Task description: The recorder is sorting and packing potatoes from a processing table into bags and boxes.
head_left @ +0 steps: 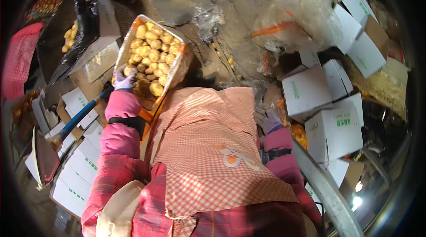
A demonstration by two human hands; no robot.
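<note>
My left hand (pixel 125 79), in a light purple glove, is at the lower left side of an open box (pixel 176 72) full of potatoes (pixel 154 55). Its fingers reach over the rim and touch a potato; whether they grip one or the wall, I cannot tell. The box has a pale rim and orange-red trim, and stands just beyond the left side of my checked apron (pixel 206 137). My right hand (pixel 268 120), gloved alike, hangs low beside the apron's right edge, with no object visible in it.
A carton lined with black plastic (pixel 87 20) holds more potatoes at upper left. White cartons (pixel 306 89) lie piled on the right, others (pixel 78 173) at lower left. A blue-handled tool (pixel 80 115) leans at left. Clear plastic bags (pixel 299 17) lie ahead; a metal bar (pixel 327 187) runs at lower right.
</note>
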